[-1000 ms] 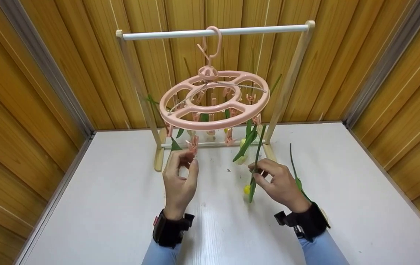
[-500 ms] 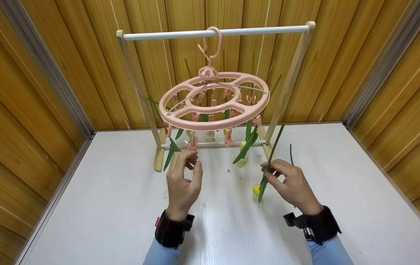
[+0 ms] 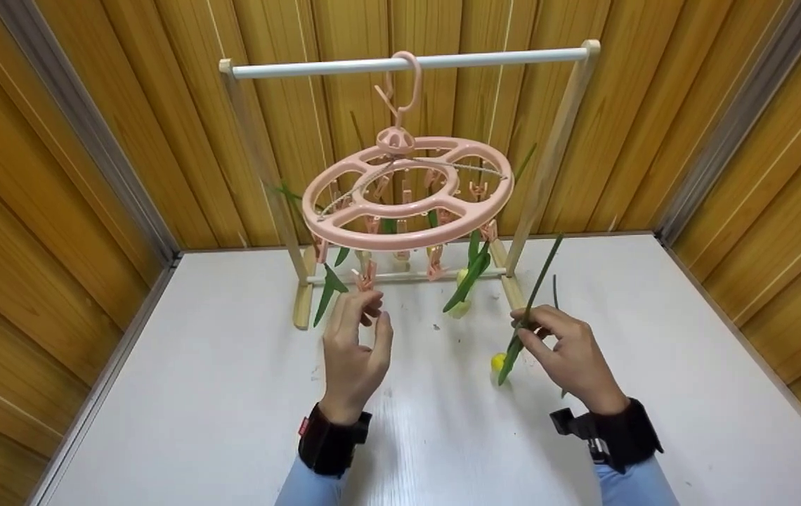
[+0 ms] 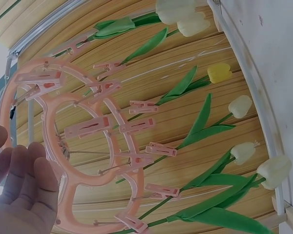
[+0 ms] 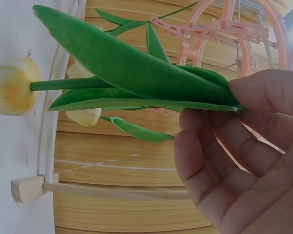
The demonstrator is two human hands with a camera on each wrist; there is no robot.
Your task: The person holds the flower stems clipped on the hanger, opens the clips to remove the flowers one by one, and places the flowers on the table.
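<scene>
My right hand (image 3: 569,351) pinches the stem of an artificial tulip (image 5: 112,58) between thumb and fingers. Its yellow-white bloom (image 3: 499,362) points downward and the bare stem end slants up and right. My left hand (image 3: 355,344) holds nothing, thumb apart from loosely bent fingers. Just above those fingertips hangs a pink clip (image 3: 367,273) of the round pink clip hanger (image 3: 407,242); whether they touch I cannot tell. Several other tulips (image 4: 241,106) hang bloom-down from the hanger's clips in the left wrist view.
A wooden stand with a white rail (image 3: 499,58) carries the hanger by its hook. Another green stem (image 3: 556,292) lies on the white table (image 3: 232,422) behind my right hand, partly hidden. Wood-patterned walls (image 3: 56,211) enclose the table at the back and sides.
My right hand has moved to the right with the tulip, whose stem now leans further right. My left hand has shifted slightly right, and a green leaf beside it shows more fully.
</scene>
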